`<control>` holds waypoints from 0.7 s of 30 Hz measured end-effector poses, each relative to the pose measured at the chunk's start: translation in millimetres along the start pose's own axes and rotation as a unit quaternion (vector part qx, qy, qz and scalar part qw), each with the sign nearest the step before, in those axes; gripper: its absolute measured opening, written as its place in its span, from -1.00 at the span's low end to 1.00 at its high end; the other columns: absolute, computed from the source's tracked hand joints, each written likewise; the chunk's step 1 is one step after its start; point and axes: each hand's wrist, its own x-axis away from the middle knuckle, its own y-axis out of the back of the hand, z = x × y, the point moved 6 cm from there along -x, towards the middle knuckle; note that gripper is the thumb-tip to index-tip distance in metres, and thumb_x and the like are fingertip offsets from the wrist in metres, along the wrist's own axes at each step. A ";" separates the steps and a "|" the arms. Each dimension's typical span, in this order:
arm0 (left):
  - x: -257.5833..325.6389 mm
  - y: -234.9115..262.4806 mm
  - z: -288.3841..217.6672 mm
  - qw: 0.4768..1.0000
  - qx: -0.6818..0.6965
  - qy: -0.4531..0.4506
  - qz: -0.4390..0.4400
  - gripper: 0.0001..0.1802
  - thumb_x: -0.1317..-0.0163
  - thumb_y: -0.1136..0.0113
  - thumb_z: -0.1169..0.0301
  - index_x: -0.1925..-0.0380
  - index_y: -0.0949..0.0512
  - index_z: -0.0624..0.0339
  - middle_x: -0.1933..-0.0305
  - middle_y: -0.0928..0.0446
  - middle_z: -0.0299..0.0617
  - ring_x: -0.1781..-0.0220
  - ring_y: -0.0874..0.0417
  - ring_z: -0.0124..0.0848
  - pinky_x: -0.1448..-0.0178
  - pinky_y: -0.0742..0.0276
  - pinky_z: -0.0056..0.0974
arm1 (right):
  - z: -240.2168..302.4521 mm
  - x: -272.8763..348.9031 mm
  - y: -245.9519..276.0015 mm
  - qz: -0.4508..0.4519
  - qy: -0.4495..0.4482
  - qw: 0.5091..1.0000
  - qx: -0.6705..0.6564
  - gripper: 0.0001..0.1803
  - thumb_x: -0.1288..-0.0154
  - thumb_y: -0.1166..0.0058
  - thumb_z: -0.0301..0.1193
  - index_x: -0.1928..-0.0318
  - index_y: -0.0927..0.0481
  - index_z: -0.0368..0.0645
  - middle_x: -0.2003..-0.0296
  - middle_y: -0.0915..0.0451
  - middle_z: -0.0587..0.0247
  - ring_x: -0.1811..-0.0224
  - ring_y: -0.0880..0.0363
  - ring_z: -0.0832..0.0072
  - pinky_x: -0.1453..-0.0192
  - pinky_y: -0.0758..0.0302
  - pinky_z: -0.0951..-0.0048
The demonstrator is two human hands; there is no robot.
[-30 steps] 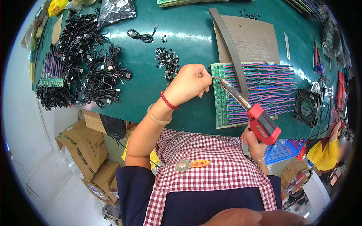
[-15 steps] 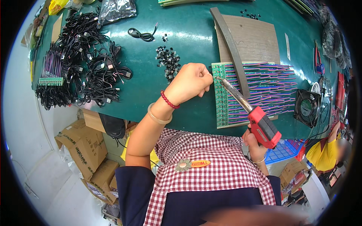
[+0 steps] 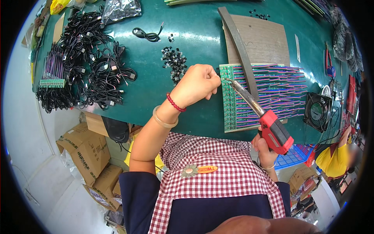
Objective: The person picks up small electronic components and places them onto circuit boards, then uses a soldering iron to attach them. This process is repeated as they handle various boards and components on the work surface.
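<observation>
My left hand (image 3: 198, 82) is closed in a pinch at the left edge of a green circuit board panel (image 3: 230, 111). What its fingertips hold is hidden. My right hand (image 3: 265, 151) grips a red and black soldering gun (image 3: 276, 132), whose metal tip points up and left to the panel's left edge, close to my left fingers. From the panel, rows of thin coloured wires (image 3: 276, 91) spread to the right. A grey bar (image 3: 239, 48) lies across the panel and a brown board (image 3: 269, 39). Left of my left hand lies a pile of small black connectors (image 3: 174, 64).
Bundles of black cables (image 3: 103, 74) and a wired green board strip (image 3: 52, 83) cover the table's left side. One coiled cable (image 3: 147, 36) lies farther back. To the right stand a black fan (image 3: 317, 112) and red-handled pliers (image 3: 330, 68). Cardboard boxes (image 3: 87, 150) are below left.
The soldering gun and my right hand have shifted slightly to the right and down. My left hand stays almost in place, still pinched.
</observation>
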 end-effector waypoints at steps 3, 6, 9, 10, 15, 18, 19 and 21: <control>-0.3 -0.1 0.4 1.000 0.001 0.002 0.001 -0.86 -0.12 -0.03 0.48 0.57 -0.38 0.27 0.65 -0.46 -0.27 0.71 -0.39 -0.63 0.68 -0.23 -0.52 | -2.7 -0.1 -0.2 -0.001 0.001 1.000 0.005 -0.68 -0.20 -0.04 -0.43 0.06 -0.38 -0.31 0.64 -0.35 0.32 0.66 -0.25 0.62 0.51 -0.27 0.54; 0.0 -0.6 0.2 1.000 0.006 0.004 0.002 -0.86 -0.12 -0.03 0.48 0.57 -0.38 0.27 0.65 -0.46 -0.27 0.72 -0.39 -0.63 0.68 -0.23 -0.51 | -10.5 0.8 1.8 0.009 0.005 0.999 0.031 -0.67 -0.19 -0.05 -0.42 0.07 -0.38 -0.31 0.63 -0.35 0.31 0.66 -0.25 0.62 0.51 -0.27 0.54; 0.3 -0.3 -0.3 1.000 0.007 0.004 0.001 -0.87 -0.11 -0.03 0.48 0.57 -0.39 0.28 0.65 -0.46 -0.26 0.72 -0.39 -0.62 0.68 -0.23 -0.51 | -10.1 1.3 1.9 0.012 0.008 0.999 0.043 -0.67 -0.20 -0.05 -0.42 0.07 -0.38 -0.32 0.63 -0.35 0.31 0.66 -0.25 0.62 0.51 -0.27 0.54; 0.4 -0.1 -0.4 1.000 0.006 0.003 0.001 -0.87 -0.11 -0.03 0.49 0.57 -0.39 0.28 0.65 -0.46 -0.26 0.71 -0.39 -0.62 0.68 -0.23 -0.51 | -8.2 1.3 2.2 0.006 0.012 0.999 0.037 -0.67 -0.20 -0.05 -0.41 0.07 -0.38 -0.33 0.63 -0.35 0.31 0.66 -0.26 0.62 0.51 -0.27 0.54; 0.1 0.0 -0.2 1.000 0.001 0.002 0.000 -0.88 -0.10 -0.03 0.49 0.57 -0.39 0.28 0.65 -0.46 -0.27 0.71 -0.39 -0.62 0.68 -0.23 -0.51 | 1.4 0.8 1.2 0.002 0.001 1.000 0.004 -0.65 -0.22 -0.03 -0.42 0.03 -0.37 -0.35 0.64 -0.35 0.33 0.65 -0.26 0.62 0.49 -0.28 0.54; 0.3 0.2 -0.7 1.000 0.004 0.000 -0.002 -0.88 -0.10 -0.03 0.49 0.57 -0.39 0.28 0.65 -0.46 -0.27 0.71 -0.40 -0.62 0.68 -0.23 -0.51 | 0.7 -0.2 -0.8 0.010 0.006 1.000 0.021 -0.63 -0.22 -0.01 -0.44 0.00 -0.36 -0.35 0.65 -0.34 0.34 0.65 -0.25 0.62 0.49 -0.27 0.53; 0.4 0.3 -0.7 1.000 0.006 0.001 -0.001 -0.88 -0.10 -0.03 0.49 0.57 -0.39 0.28 0.65 -0.46 -0.27 0.71 -0.39 -0.62 0.68 -0.22 -0.51 | 0.5 -0.5 -2.0 0.014 0.007 1.000 0.025 -0.63 -0.22 -0.01 -0.46 -0.02 -0.35 -0.34 0.65 -0.33 0.34 0.65 -0.25 0.62 0.49 -0.27 0.53; 0.4 0.0 -0.9 1.000 0.006 0.002 -0.001 -0.88 -0.09 -0.03 0.50 0.57 -0.39 0.28 0.65 -0.45 -0.27 0.72 -0.39 -0.62 0.68 -0.22 -0.51 | -5.5 0.1 -0.9 0.017 0.014 0.999 0.024 -0.64 -0.21 0.00 -0.48 -0.01 -0.35 -0.34 0.65 -0.33 0.34 0.65 -0.25 0.61 0.50 -0.28 0.53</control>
